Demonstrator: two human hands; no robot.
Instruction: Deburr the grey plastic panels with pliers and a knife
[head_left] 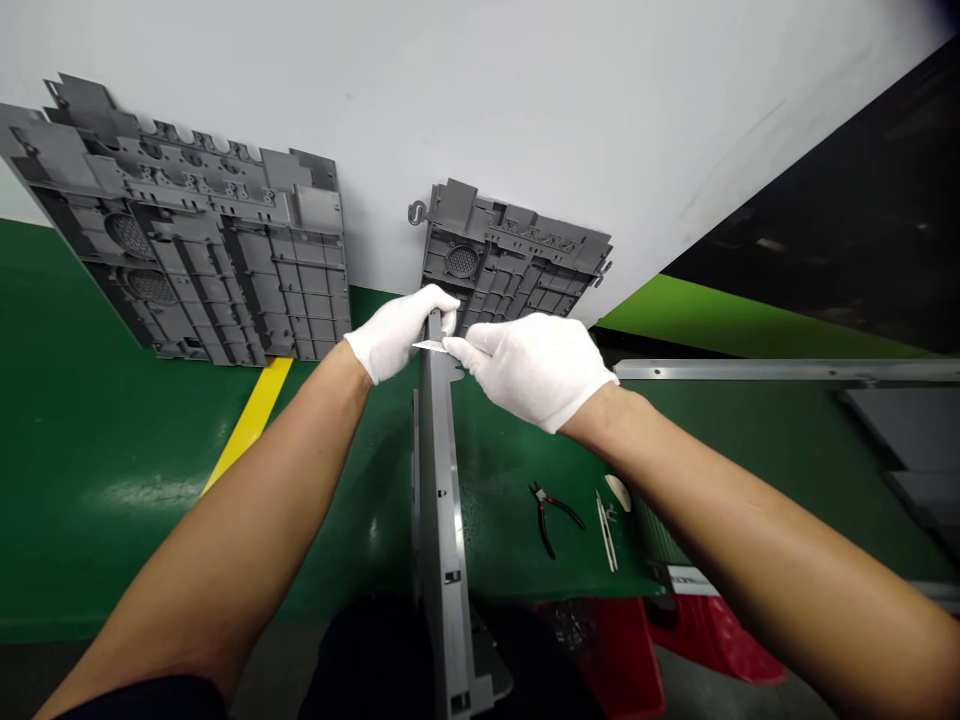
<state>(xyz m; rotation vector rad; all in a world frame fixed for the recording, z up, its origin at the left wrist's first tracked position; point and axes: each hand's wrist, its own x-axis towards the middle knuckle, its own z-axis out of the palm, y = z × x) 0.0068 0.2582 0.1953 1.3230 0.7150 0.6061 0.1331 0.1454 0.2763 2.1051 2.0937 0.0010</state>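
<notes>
Grey plastic rail (pixel 442 540) runs from between both gloved hands toward wearer.
White-gloved L hand (pixel 397 333) clenched round rail's far end; R hand (pixel 536 370) pinches flat steel blade (pixel 430 346) just beside it. Blk/red pliers (pixel 551 518), tweezers (pixel 606 530) on green surface (pixel 495 520), right of rail. Moulded grey panels (pixel 180 240) lie beyond hands.

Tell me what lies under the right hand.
The green bench shows below the gloved right hand, beside the grey plastic strip; whatever the glove directly covers can't be seen.
</notes>
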